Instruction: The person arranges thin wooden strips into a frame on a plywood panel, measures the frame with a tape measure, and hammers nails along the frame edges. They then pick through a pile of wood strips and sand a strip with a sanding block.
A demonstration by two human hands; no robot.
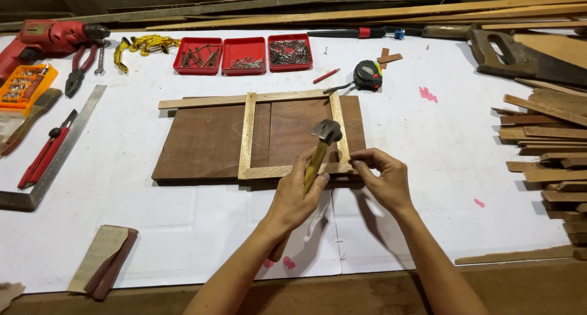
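A hammer is gripped in the left hand; the frame corner is pinched by the right hand. Those fingers could be struck if the blow strays.

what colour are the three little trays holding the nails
Red. The three trays sit in a row at the far side of the table, clearest in the head view.

Left hand: wrapped around the wooden handle of a hammer, head raised just above the frame.
Right hand: fingertips pinched at the near right corner of the wooden frame, just right of the hammer grip.
Frame: pale strips lying on a dark board.
Beyond the grip: three red trays of nails, a tape measure.
Far right of the grip: stacked wood strips, a handsaw.
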